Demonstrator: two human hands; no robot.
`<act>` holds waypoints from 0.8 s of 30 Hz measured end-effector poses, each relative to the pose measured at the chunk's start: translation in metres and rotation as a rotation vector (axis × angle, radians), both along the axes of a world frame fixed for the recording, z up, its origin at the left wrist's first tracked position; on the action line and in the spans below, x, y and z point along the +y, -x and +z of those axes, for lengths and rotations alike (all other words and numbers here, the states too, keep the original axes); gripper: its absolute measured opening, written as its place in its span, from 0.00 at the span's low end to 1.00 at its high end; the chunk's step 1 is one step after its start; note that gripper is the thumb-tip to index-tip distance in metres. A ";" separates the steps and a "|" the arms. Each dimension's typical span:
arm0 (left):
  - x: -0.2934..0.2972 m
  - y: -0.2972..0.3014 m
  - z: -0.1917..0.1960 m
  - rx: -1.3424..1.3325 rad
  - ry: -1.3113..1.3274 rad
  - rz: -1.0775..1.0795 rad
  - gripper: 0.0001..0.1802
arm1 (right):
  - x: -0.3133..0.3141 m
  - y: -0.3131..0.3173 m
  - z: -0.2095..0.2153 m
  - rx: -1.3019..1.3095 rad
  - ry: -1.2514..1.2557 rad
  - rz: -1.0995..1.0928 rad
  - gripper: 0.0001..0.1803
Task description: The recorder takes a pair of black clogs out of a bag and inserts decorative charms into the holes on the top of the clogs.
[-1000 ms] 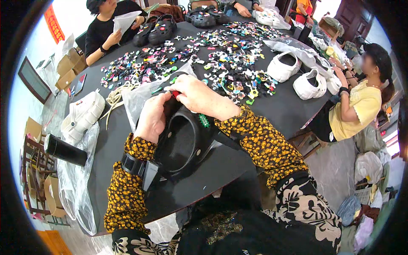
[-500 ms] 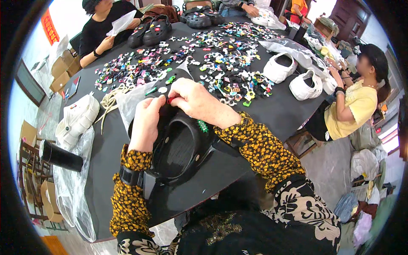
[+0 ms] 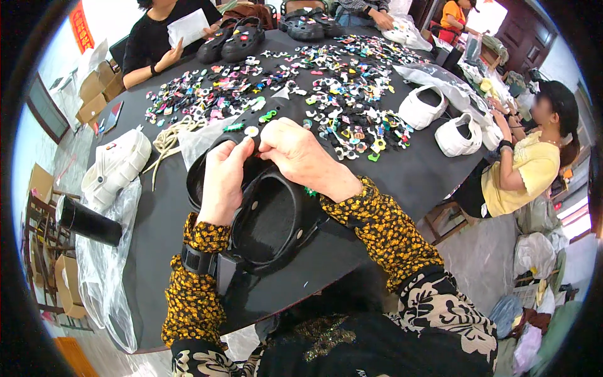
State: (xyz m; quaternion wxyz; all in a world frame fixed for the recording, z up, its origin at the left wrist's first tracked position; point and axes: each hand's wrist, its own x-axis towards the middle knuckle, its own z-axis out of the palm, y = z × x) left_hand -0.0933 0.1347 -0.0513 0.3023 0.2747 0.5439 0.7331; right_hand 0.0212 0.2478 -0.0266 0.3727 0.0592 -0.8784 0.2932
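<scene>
Two black clogs lie in front of me on the dark table. The nearer black clog [image 3: 267, 220] has its heel opening toward me; the other black clog [image 3: 196, 181] shows at its left, partly hidden. My left hand [image 3: 225, 173] is closed at the clogs' front, thumb and fingers pressed together. Close beside it my right hand [image 3: 304, 151] pinches at the same spot; what sits between its fingertips is hidden. Just beyond the fingers are a white flower charm [image 3: 251, 131] with a yellow centre and a green charm [image 3: 267, 116]. Another green charm [image 3: 309, 191] shows below my right wrist.
Loose shoe charms [image 3: 352, 81] cover the table's far half. White clogs [image 3: 422, 108] stand right; a white shoe [image 3: 116, 168], cream laces [image 3: 168, 146] and a black cylinder [image 3: 89, 221] lie left. A person in yellow [image 3: 524, 157] sits right; other people are across the table.
My hands remain at the clog's front, fingers slightly shifted. The white flower charm shows more plainly; a red bit between my fingertips is now mostly hidden. The view has shifted slightly.
</scene>
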 end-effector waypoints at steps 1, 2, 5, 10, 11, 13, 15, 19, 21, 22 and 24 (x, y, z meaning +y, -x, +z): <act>0.001 -0.002 0.002 -0.022 -0.012 0.012 0.10 | 0.001 0.000 -0.001 -0.001 0.004 -0.004 0.17; 0.003 -0.004 0.002 -0.044 -0.024 0.024 0.10 | 0.002 0.000 -0.002 -0.001 0.008 -0.009 0.17; 0.004 -0.003 0.000 -0.076 -0.061 0.045 0.10 | 0.003 0.001 -0.004 0.003 0.004 -0.002 0.15; 0.002 -0.001 0.000 -0.206 -0.059 0.043 0.08 | 0.001 0.004 -0.004 0.037 -0.042 0.016 0.12; 0.001 -0.001 0.001 -0.254 -0.060 0.036 0.08 | 0.001 0.004 -0.002 0.030 -0.076 0.013 0.12; 0.002 -0.001 0.001 -0.253 -0.073 0.035 0.07 | 0.000 0.002 -0.001 0.021 -0.091 0.008 0.12; 0.002 -0.001 0.000 -0.251 -0.085 0.036 0.06 | 0.001 0.001 0.001 0.000 -0.129 0.005 0.08; 0.004 -0.003 0.001 -0.273 -0.092 0.062 0.05 | 0.002 0.002 0.000 -0.003 -0.169 0.013 0.04; 0.003 -0.004 0.002 -0.276 -0.100 0.068 0.04 | 0.003 0.002 -0.002 0.040 -0.156 0.013 0.03; 0.002 -0.004 0.002 -0.276 -0.110 0.059 0.04 | 0.003 0.003 -0.002 0.039 -0.155 0.016 0.03; 0.001 -0.003 0.001 -0.279 -0.121 0.052 0.04 | 0.003 0.004 -0.003 0.061 -0.161 0.018 0.08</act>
